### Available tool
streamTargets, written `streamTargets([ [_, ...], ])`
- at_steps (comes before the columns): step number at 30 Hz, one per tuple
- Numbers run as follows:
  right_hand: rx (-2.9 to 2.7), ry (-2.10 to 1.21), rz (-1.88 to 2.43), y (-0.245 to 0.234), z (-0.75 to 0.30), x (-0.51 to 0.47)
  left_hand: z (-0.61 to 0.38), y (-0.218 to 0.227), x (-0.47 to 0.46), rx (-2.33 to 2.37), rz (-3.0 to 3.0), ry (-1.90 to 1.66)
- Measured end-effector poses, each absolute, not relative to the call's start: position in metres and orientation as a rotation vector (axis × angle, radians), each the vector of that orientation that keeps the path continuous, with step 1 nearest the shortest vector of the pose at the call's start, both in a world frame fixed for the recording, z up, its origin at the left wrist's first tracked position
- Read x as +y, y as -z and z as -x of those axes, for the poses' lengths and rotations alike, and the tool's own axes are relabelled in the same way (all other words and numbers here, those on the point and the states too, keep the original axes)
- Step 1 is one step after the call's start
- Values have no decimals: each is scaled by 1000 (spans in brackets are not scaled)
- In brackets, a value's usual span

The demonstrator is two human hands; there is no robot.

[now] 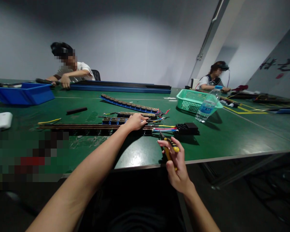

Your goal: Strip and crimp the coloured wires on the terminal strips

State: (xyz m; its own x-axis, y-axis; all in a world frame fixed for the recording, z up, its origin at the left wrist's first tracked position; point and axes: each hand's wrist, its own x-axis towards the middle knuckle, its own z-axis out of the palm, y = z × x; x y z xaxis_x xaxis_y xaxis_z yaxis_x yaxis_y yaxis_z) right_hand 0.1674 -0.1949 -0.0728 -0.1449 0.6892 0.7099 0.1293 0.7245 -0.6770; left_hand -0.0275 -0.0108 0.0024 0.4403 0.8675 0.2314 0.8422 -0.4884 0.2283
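Note:
My left hand [134, 121] reaches out over the green table [135, 154] and rests closed on a long dark rail assembly [87, 129] with copper strips. Coloured wires [165, 129] run from the rail's right end to a black connector block [187, 128]. My right hand [175, 164], near the table's front edge, is closed round yellow-and-black pliers [168, 145], jaws pointing toward the wires. More short rail pieces [132, 114] lie just behind my left hand.
A blue rail [129, 104] lies farther back. A teal basket [193, 100] and a water bottle [206, 108] stand at right. A blue bin [21, 93] and a white device [0, 120] sit at left. Two other people work at the far side.

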Motion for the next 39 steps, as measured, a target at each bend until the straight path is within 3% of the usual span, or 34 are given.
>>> streamTargets([
  [8,-1721,-545,902,45,-162,-172,28,-2,-12,1516,-2580,-545],
  [12,-1708,-387,987,41,-153,-164,28,-3,-12,1514,-2598,-525],
  [21,-2344,33,1233,36,-148,-160,25,-2,-9,1605,-2615,-447],
  [28,-2075,-488,1063,37,-153,-171,28,1,-10,1546,-2629,-490],
  [35,-1106,-951,910,38,-152,-155,27,-2,-12,1545,-2642,-482],
  [39,-825,-1101,850,32,-157,-144,27,-1,-12,1554,-2649,-495],
])
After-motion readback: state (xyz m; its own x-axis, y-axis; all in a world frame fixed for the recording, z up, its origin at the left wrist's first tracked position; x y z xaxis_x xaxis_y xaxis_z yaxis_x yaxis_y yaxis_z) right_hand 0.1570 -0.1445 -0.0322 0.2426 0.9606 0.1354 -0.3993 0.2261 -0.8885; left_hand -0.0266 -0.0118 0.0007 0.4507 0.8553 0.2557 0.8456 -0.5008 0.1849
